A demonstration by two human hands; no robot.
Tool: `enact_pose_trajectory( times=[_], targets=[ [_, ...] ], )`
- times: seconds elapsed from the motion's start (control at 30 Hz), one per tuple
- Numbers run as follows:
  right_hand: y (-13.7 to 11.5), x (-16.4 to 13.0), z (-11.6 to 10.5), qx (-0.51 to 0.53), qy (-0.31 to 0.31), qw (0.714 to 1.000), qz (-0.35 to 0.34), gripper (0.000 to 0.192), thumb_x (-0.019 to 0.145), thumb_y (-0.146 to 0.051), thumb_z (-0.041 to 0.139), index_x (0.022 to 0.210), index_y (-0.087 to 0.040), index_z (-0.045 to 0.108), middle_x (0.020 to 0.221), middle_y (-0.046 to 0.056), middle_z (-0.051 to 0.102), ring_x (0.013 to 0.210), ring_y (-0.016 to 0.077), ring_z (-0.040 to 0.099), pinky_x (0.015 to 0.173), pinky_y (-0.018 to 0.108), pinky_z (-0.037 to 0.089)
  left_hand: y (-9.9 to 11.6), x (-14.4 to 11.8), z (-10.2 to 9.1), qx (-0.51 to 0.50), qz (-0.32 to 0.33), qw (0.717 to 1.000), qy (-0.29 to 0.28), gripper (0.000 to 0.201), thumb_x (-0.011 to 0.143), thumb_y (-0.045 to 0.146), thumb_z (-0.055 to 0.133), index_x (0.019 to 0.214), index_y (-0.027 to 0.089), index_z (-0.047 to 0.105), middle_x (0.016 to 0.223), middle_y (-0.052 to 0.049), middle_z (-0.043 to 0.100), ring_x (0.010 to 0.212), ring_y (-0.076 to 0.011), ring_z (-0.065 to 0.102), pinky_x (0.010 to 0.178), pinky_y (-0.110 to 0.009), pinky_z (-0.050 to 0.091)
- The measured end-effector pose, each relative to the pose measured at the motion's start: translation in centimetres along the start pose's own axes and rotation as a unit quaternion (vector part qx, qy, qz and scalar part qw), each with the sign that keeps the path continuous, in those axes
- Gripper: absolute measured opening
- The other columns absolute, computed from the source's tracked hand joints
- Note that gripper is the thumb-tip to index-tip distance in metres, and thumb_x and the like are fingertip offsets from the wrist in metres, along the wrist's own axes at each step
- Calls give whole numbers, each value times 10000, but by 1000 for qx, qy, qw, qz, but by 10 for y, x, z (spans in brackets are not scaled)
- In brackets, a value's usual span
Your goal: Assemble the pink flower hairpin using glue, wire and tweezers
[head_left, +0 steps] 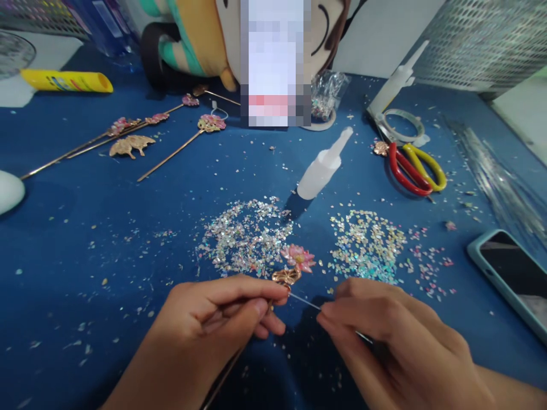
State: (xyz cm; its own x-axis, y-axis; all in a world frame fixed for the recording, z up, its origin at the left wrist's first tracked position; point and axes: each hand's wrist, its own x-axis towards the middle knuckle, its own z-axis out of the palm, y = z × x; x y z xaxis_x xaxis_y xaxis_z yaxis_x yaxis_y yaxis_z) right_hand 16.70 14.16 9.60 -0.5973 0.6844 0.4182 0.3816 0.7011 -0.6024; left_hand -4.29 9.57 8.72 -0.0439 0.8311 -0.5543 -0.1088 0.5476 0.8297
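My left hand [213,324] is closed in a pinch on the gold stem of a hairpin [285,277], whose top carries a pink lotus flower and an openwork gold leaf. The stem runs down under my palm toward the bottom edge. Between thumb and forefinger, my right hand [397,330] grips a thin silvery wire [305,300]. Its near end meets the hairpin just below the leaf; whether it is fastened there I cannot tell. Beyond my hands lie a pile of iridescent flakes [250,236] and a second pile of yellowish and turquoise flakes [370,245].
A white glue bottle [319,173] stands behind the flakes. Red-and-yellow-handled pliers [410,171], a tape roll [401,125], a bundle of wires [499,176] and a phone [517,273] are at right. Finished-looking hairpins [171,154] and a yellow tube [68,81] lie at left.
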Motion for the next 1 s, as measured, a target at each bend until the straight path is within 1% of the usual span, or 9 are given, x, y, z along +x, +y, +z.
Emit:
enact_pose_trajectory(
  times=[0.13, 0.27, 0.37, 0.53, 0.63, 0.77, 0.83, 0.9, 1.0],
  targets=[
    [-2, 2, 1, 55, 27, 995, 73, 239, 888, -63, 696, 1007, -270, 671, 760, -20, 823, 576, 144, 768, 548, 165, 605, -6, -4, -5, -3, 27, 1000, -7, 222, 844, 210, 792, 851, 406, 895, 763, 47, 862, 679, -150, 826, 649, -112, 632],
    [-2, -1, 6, 98, 14, 985, 139, 182, 965, -166, 671, 1098, -291, 672, 767, -27, 831, 631, 159, 801, 572, 178, 620, -9, -9, -5, -29, 38, 999, 6, 225, 828, 191, 821, 835, 406, 888, 798, 63, 867, 716, -155, 837, 680, -120, 646],
    [-4, 1, 7, 125, 13, 980, 157, 138, 965, -169, 657, 1040, -279, 692, 796, -13, 836, 630, 154, 796, 619, 197, 633, -9, -11, -3, -59, 26, 998, 19, 207, 826, 183, 826, 820, 383, 878, 805, 63, 867, 752, -160, 844, 697, -123, 652],
    [-9, 5, 6, 187, 21, 958, 215, 99, 961, -192, 659, 891, -254, 689, 697, -7, 802, 556, 139, 758, 551, 198, 585, -10, -10, -2, -119, 32, 992, 15, 224, 777, 92, 843, 711, 291, 766, 723, 78, 821, 704, -116, 810, 658, -89, 623],
    [-10, 7, 8, 334, 2, 896, 292, 146, 979, -265, 680, 837, -239, 657, 640, 4, 775, 548, 127, 734, 554, 193, 569, -9, -8, -3, -137, 33, 990, 21, 205, 801, 115, 850, 799, 269, 714, 761, 81, 814, 690, -99, 769, 632, -96, 619],
    [-6, 9, 9, 558, -51, 736, 381, 270, 989, -398, 738, 831, -201, 642, 604, -6, 727, 514, 73, 639, 571, 178, 505, -10, -7, -5, -171, 23, 985, 13, 339, 840, 154, 876, 1039, 297, 641, 807, 81, 832, 740, -103, 779, 681, -113, 615],
    [-4, 10, 9, 613, -71, 674, 407, 296, 973, -417, 767, 834, -193, 634, 591, -24, 700, 489, 55, 589, 593, 184, 480, -11, -7, -6, -187, 16, 982, 8, 424, 847, 175, 894, 1155, 303, 634, 819, 70, 840, 778, -103, 788, 721, -114, 608],
    [-3, 11, 9, 643, -80, 638, 418, 297, 963, -417, 778, 840, -195, 625, 569, -46, 670, 453, 42, 530, 603, 188, 462, -12, -6, -6, -204, 13, 979, 3, 435, 832, 193, 923, 1182, 298, 687, 822, 70, 840, 794, -97, 786, 750, -108, 603],
    [-3, 10, 10, 666, -91, 611, 417, 259, 968, -391, 765, 857, -202, 628, 542, -64, 636, 414, 38, 445, 575, 182, 423, -13, -3, -5, -231, 8, 973, -14, 331, 790, 201, 967, 1058, 298, 799, 782, 84, 826, 772, -77, 775, 757, -82, 588]
  ],
)
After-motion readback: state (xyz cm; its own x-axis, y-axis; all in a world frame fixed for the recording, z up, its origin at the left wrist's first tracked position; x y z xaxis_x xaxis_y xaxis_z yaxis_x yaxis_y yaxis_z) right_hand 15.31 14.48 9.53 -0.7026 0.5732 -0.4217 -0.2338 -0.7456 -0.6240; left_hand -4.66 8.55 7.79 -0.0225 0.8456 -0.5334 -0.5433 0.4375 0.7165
